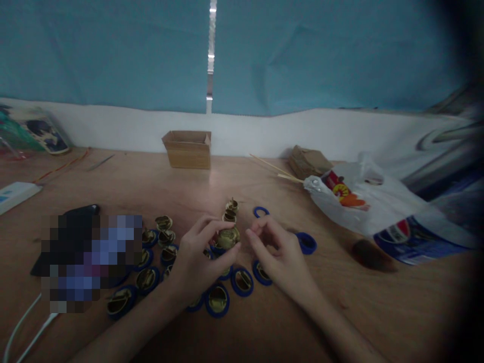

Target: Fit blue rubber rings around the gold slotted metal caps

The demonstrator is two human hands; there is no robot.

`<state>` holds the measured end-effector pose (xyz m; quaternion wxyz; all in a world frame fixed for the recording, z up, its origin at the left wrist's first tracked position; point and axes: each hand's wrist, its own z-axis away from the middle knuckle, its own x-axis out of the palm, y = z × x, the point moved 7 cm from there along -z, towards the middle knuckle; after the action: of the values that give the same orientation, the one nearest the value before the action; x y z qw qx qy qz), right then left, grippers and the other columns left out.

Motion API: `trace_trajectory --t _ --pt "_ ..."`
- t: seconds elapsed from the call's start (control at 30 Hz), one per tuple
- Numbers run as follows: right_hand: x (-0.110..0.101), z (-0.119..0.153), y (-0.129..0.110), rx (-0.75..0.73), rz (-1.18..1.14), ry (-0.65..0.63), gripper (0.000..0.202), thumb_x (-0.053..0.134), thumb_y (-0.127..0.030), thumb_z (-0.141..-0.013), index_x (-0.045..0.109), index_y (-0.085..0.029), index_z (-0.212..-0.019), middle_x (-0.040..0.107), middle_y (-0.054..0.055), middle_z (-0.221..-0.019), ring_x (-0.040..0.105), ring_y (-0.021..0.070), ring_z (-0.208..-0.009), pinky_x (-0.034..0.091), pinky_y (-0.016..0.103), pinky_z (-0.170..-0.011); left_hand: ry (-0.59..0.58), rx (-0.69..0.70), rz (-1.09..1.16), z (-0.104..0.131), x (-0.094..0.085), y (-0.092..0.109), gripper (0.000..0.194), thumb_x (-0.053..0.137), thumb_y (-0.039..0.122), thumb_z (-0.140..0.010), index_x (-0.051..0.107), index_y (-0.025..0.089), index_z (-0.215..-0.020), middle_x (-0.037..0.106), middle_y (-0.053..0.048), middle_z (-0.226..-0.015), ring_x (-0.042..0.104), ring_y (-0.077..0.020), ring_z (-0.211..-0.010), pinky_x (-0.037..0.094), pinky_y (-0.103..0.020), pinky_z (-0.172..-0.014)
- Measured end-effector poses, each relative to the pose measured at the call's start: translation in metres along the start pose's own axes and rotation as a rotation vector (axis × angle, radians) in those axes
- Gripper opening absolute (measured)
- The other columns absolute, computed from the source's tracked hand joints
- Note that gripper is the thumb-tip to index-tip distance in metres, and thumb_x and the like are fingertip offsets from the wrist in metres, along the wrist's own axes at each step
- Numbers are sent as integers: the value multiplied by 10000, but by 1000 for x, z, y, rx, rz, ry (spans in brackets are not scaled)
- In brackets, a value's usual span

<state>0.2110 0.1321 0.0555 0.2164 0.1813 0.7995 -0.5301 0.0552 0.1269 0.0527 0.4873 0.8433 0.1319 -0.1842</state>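
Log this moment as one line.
left hand: holding round gold-coloured metal piece | right hand: nearby, grip unclear | around: blue-rimmed round metal pieces

you have two hands [198, 247], one open cardboard box [189, 155], two white cables [38, 336] and perhaps seventeen round gold pieces [218, 302], though some lie partly hidden here.

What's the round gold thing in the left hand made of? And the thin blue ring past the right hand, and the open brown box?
Round gold-coloured piece in the left hand: probably shiny metal, because it gleams.
Thin blue ring: perhaps smooth plastic or rubber; its plain colour can't settle which.
Open brown box: likely mostly matte cardboard, with thin folded edges.
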Motion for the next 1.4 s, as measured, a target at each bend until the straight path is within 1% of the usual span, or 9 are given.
trace_trajectory --t 0.13,0.27,0.43,0.53,0.63,0.83,1.0,1.13,1.4 --pt "2 1 4 39 -17 2 154 512 -290 -913 487 -214 -781 508 -43 -608 497 108 -501 363 214 -433 -2 65 -190 -3 -4 3 228 654 315 -830 637 207 -1030 651 -70 -959 634 -198 -843 528 -321 -756" --pt "-6 -3 10 75 37 80 171 510 -302 -903 481 -216 -759 495 -47 -577 506 115 -485 372 222 -441 10 -16 -364 -10 -12 -8 261 656 394 -829 630 190 -989 640 -59 -894 624 -210 -790 513 -345 -740" --pt "-28 -12 23 113 404 125 111 524 -260 -849 560 -208 -757 581 -16 -556 549 147 -472 338 258 -463 11 -88 -536 -14 -21 -25 170 597 231 -857 600 207 -1025 632 -76 -1026 620 -252 -931 495 -372 -816" --pt "-42 -16 38 170 591 130 127 518 -270 -834 593 -202 -758 608 11 -570 551 165 -473 304 267 -447 -51 -127 -656 -13 -21 -37 208 542 155 -852 568 188 -1055 656 -99 -1038 609 -289 -1003 481 -396 -853" --pt "-43 -18 49 190 626 70 119 527 -259 -823 606 -199 -757 644 40 -636 579 178 -517 335 271 -456 -142 -185 -722 -11 -18 -51 229 517 162 -857 543 159 -1084 682 -125 -990 638 -301 -957 489 -392 -805" --pt "-40 -17 61 266 648 -12 132 522 -272 -853 618 -182 -861 681 91 -794 644 227 -684 425 307 -565 -214 -236 -765 -10 -15 -63 155 480 161 -862 549 152 -1001 689 -109 -822 667 -289 -809 477 -365 -701" --pt "-55 -18 76 342 687 -79 173 583 -334 -831 608 -167 -869 686 110 -810 648 240 -695 428 313 -562 -234 -239 -800 -9 -13 -60 104 453 185 -879 531 153 -939 662 -118 -856 642 -284 -859 474 -372 -743" --pt "-60 -14 86 317 661 -201 181 595 -354 -824 611 -185 -889 695 76 -787 648 226 -705 428 305 -579 -232 -232 -854 -7 -13 -57 121 416 210 -895 519 151 -873 626 -135 -883 600 -289 -887 466 -404 -797" --pt "-66 -12 87 295 657 -291 184 600 -371 -806 633 -201 -867 700 69 -856 645 216 -739 433 290 -587 -223 -238 -912 -7 -12 -60 190 456 271 -885 558 113 -914 612 -157 -946 560 -317 -961 453 -440 -864"
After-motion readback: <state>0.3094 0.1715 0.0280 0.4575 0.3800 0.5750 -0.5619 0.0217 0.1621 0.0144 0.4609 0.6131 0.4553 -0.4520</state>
